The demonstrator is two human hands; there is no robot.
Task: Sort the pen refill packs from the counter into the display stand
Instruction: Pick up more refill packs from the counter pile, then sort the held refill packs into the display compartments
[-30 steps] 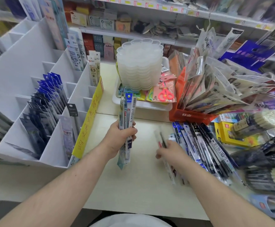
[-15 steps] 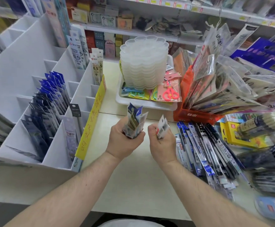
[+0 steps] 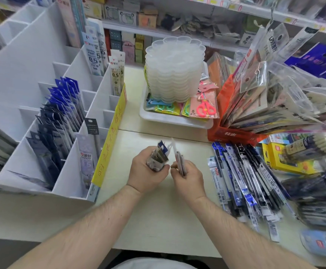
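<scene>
The left hand (image 3: pixel 148 172) gripped a small bundle of pen refill packs (image 3: pixel 158 157) upright in its fist, tops fanned out, probably so the headers could be read and matched. The right hand (image 3: pixel 187 175) pinched a thinner few packs (image 3: pixel 177 158) on edge, tilted toward the bundle and nearly touching it, which suggested they were being merged or compared before filing. Both hands hovered close together over the pale bench (image 3: pixel 158 220). Just right of the right hand lay the loose heap of refill packs (image 3: pixel 241 181) yet to be sorted, fanned along the bench. To the left, near the left hand, stood the white display stand (image 3: pixel 32 78), with blue-topped packs (image 3: pixel 65 105) already filling one slot and a yellow strip (image 3: pixel 111 136) along its side.
</scene>
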